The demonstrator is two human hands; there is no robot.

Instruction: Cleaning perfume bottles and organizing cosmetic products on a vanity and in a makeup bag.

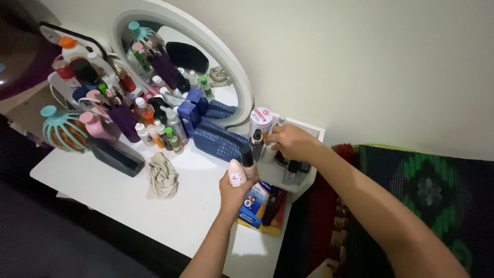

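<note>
so my left hand (237, 189) is wrapped around two things at once, a pale pink roll-on bottle (236, 173) and a dark-capped tube (247, 157), held up over the white dresser (154, 211); my right hand (290, 142) is pinching a small white bottle (269, 152) standing beside the round white-lidded jar (260, 120)

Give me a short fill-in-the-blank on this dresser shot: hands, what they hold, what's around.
1. The left hand holds a pale roll-on bottle and a tube with a ____ cap.
2. The right hand reaches among small bottles on a raised white ____.
3. A crumpled beige ____ lies on the white table.
4. The mirror against the wall is ____ in shape.

Missing words: black; shelf; cloth; round
</note>
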